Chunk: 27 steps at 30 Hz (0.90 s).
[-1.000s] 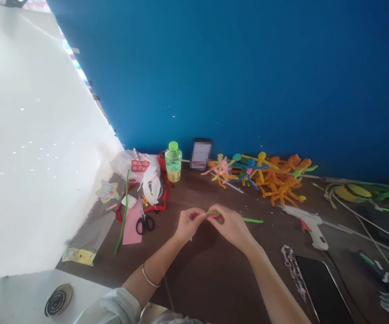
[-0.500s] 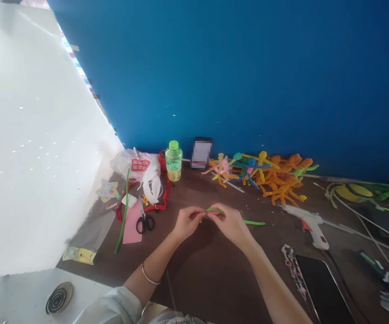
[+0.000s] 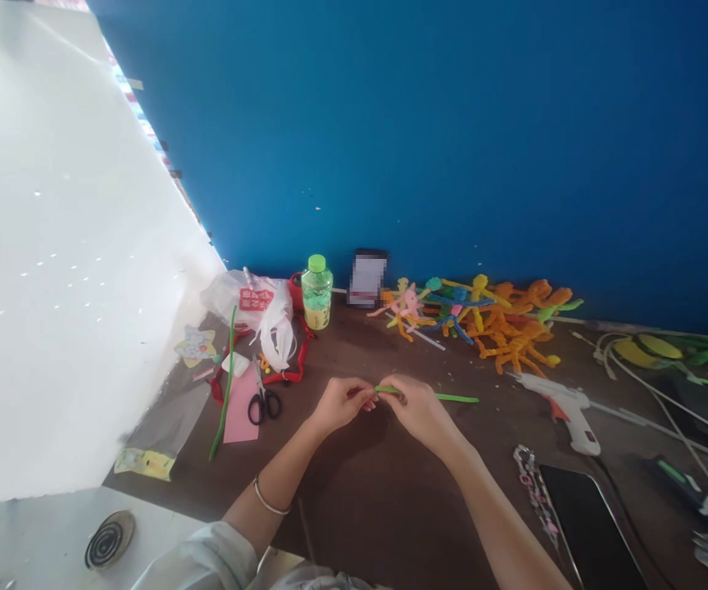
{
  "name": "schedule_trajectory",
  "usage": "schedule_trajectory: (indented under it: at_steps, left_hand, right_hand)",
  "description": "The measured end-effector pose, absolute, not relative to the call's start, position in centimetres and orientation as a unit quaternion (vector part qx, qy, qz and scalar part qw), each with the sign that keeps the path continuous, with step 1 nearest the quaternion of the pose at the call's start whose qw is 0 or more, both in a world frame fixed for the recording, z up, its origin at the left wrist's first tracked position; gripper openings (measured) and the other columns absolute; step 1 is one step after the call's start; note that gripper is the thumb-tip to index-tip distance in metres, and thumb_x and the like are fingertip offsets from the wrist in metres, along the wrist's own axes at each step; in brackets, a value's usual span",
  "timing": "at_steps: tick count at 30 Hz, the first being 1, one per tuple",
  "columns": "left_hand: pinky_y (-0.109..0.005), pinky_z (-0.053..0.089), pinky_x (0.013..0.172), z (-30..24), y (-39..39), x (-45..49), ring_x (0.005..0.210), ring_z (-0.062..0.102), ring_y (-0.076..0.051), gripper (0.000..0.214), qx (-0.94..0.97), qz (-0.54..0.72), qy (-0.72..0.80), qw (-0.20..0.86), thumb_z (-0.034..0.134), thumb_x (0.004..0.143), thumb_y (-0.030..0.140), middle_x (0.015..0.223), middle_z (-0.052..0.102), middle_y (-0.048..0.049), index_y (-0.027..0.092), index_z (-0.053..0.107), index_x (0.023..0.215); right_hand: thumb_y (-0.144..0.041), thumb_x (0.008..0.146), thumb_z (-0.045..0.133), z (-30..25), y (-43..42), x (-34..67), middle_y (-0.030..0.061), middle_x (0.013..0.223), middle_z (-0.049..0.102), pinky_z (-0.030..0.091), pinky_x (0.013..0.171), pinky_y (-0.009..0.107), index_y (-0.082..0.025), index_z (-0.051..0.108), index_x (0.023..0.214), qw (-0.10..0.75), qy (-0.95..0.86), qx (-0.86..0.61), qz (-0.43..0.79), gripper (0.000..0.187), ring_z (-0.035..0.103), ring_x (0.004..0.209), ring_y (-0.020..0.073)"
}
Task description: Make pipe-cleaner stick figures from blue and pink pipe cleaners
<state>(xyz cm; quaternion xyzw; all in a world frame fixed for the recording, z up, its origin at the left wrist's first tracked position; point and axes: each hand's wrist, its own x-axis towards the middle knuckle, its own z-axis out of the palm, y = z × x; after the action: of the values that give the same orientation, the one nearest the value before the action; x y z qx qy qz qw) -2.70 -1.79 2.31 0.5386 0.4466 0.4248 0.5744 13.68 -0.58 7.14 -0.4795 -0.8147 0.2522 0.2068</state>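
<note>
Green pipe cleaner (image 3: 456, 398) is running through your grip, with your left hand (image 3: 340, 405) and right hand (image 3: 419, 410) both closed on it and pinching it, knuckles nearly touching. Its free end is sticking out toward 3 o'clock, clear of the table (image 3: 354, 508) surface below your hands. You're wearing a bangle (image 3: 266, 497) on your left wrist.

At 9 o'clock, scissors (image 3: 264, 406) are lying on pink paper (image 3: 240, 406), just beside a longer green stem (image 3: 225, 385). A red pipe cleaner (image 3: 289, 365) is curving near a plastic bag (image 3: 249, 299) at 10 o'clock, and a bottle (image 3: 317, 292) with a green cap is standing upright at 11 o'clock.

Pipe-cleaner figures (image 3: 489, 328) are heaped at 1 o'clock against a blue wall (image 3: 452, 147). A glue gun (image 3: 566, 414) is lying at 3 o'clock, and a phone (image 3: 591, 528) is resting face up at 4 o'clock, beside a beaded strap (image 3: 535, 496).
</note>
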Motion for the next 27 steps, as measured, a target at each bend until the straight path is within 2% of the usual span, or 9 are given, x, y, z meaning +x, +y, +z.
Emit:
schedule_trajectory:
  at_steps: [5,13,21,24,27]
  left_hand:
    - [-0.026,0.048,0.057,2.6,-1.6,-3.0,0.057,0.059,-0.014,0.035,0.428,0.419,0.411,0.687,0.066,0.065,0.042,0.067,0.065,-0.0085,0.008,0.063,0.072]
    - [-0.019,0.039,0.048,2.2,-1.4,-3.1,0.051,0.055,-0.009,0.025,0.277,0.410,0.372,0.785,0.073,0.056,0.026,0.062,0.064,-0.0086,0.006,0.063,0.066]
    - [-0.014,0.031,0.039,2.2,-1.1,-3.0,0.045,0.046,-0.004,0.010,0.155,0.359,0.340,0.855,0.065,0.060,0.010,0.053,0.052,-0.0038,0.005,0.057,0.062]
    - [-0.013,0.029,0.038,2.3,-1.2,-2.6,0.043,0.042,-0.003,0.011,0.142,0.358,0.341,0.857,0.062,0.063,0.011,0.052,0.049,-0.0017,0.007,0.053,0.059]
    - [-0.013,0.031,0.039,2.3,-1.5,-2.0,0.045,0.044,-0.003,0.012,0.182,0.413,0.354,0.819,0.065,0.064,0.015,0.057,0.054,-0.0029,0.007,0.057,0.065]
  right_hand:
    - [-0.015,0.080,0.045,7.6,-0.7,13.5,0.0014,0.070,0.060,0.039,0.062,0.025,-0.020,0.055,0.071,0.227,-0.823,-0.450,0.262,0.014,0.055,0.067,0.0150]
    - [-0.007,0.081,0.044,7.7,-1.0,13.6,0.0025,0.071,0.059,0.038,0.064,0.027,-0.019,0.056,0.076,0.221,-0.877,-0.374,0.205,0.018,0.051,0.068,0.0153]
    - [0.000,0.079,0.036,8.2,-1.5,13.8,0.0040,0.070,0.060,0.037,0.063,0.029,-0.017,0.057,0.078,0.195,-0.926,-0.301,0.120,0.027,0.048,0.064,0.0157]
    - [0.001,0.078,0.035,7.9,-1.3,14.0,0.0041,0.072,0.061,0.038,0.064,0.029,-0.018,0.057,0.079,0.190,-0.930,-0.292,0.118,0.029,0.049,0.065,0.0162]
    - [-0.004,0.080,0.040,7.2,-1.0,14.2,0.0037,0.075,0.062,0.040,0.066,0.029,-0.019,0.057,0.079,0.238,-0.898,-0.336,0.156,0.023,0.052,0.069,0.0161]
